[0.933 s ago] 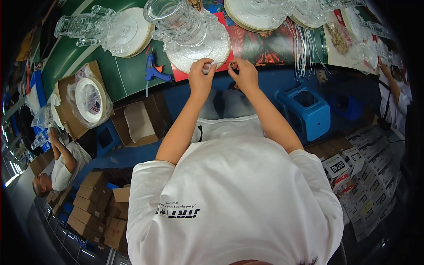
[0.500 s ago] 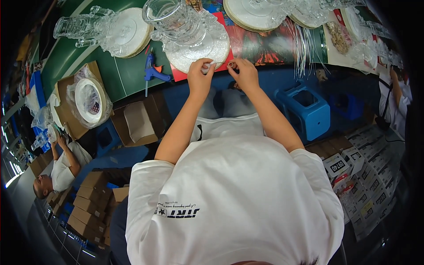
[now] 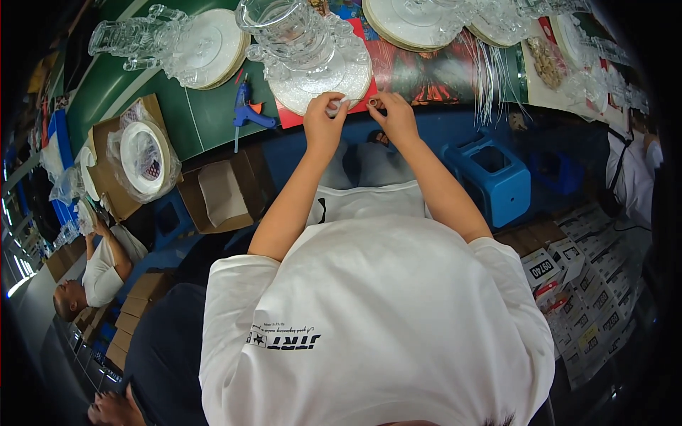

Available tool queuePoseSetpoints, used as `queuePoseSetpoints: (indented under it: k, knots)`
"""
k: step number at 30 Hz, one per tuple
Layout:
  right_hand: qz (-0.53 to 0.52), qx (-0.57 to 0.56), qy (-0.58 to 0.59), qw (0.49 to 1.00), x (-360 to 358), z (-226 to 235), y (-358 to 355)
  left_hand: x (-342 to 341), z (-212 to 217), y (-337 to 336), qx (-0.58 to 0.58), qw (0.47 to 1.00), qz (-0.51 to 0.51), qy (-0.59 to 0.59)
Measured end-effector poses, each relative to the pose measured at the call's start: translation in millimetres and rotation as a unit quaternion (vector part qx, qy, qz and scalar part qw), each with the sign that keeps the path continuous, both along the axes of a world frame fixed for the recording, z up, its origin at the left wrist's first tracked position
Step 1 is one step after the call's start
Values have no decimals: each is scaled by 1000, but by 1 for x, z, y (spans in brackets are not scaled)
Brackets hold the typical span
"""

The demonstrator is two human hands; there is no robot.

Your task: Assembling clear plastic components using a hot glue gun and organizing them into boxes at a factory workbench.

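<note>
Both my hands are up at the near edge of the green table (image 3: 213, 113). My left hand (image 3: 323, 122) pinches a small white piece (image 3: 334, 106) against the rim of a round glittery plate (image 3: 341, 78). A clear glass pitcher (image 3: 284, 32) stands on that plate. My right hand (image 3: 395, 117) is close beside it, fingertips pinched on a tiny pale ring-like bit (image 3: 373, 103). The two hands are a few centimetres apart. What the small pieces are is too small to tell.
More glassware on round plates (image 3: 202, 46) lines the table, with a blue glue gun (image 3: 245, 113) and a bundle of white strips (image 3: 490, 78). A blue stool (image 3: 497, 177) and open cartons (image 3: 220, 192) stand below. A person (image 3: 99, 270) sits at left; another in dark clothes (image 3: 163, 355) is at lower left.
My hands have hardly moved at the plate's rim. A person in dark clothing has come in at the lower left, covering the stacked boxes.
</note>
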State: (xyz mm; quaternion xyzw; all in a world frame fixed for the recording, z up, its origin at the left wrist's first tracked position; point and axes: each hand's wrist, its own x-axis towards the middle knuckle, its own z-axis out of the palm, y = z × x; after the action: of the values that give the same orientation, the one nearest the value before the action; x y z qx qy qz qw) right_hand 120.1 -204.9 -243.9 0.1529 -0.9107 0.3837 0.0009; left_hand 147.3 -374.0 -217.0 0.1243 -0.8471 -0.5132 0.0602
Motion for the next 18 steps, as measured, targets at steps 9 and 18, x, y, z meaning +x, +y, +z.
queuePoseSetpoints:
  k: [9,18]
  knots:
    - [4,3,10,1000,0,-3,1,0,2,2,37,999,-11,8]
    - [11,3,0,1000,-1,-4,2,1,-1,2,46,999,-11,14]
